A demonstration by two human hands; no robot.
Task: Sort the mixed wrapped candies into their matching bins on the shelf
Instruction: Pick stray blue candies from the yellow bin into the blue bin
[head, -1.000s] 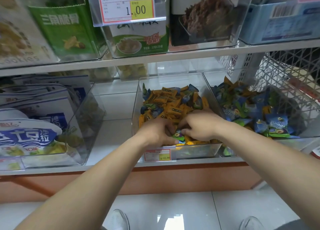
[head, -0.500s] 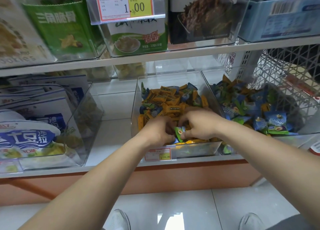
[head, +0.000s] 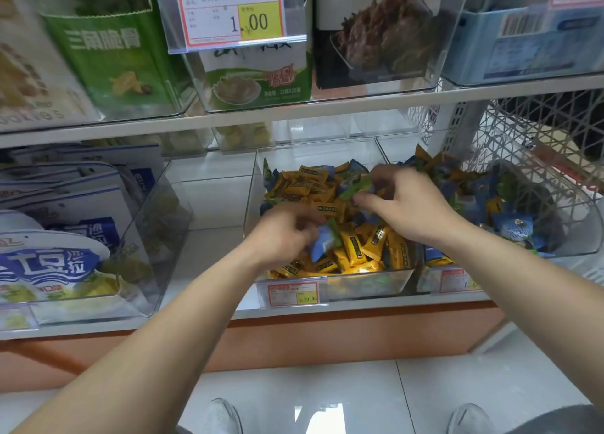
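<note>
Though heaped loosely, wrapped candies (head: 359, 247): likely light, crinkly, slippery; take by wrapper edge; left hand (head: 281, 237) grips blue candy (head: 322, 242); right hand (head: 411, 204) pinches green candy (head: 358, 186).

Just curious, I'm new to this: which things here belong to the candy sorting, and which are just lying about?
In the job: left hand, blue candy it grips, right hand, green candy it pinches, middle bin, right bin.
Lying about: white snack bags, green pack, price tag.
</note>
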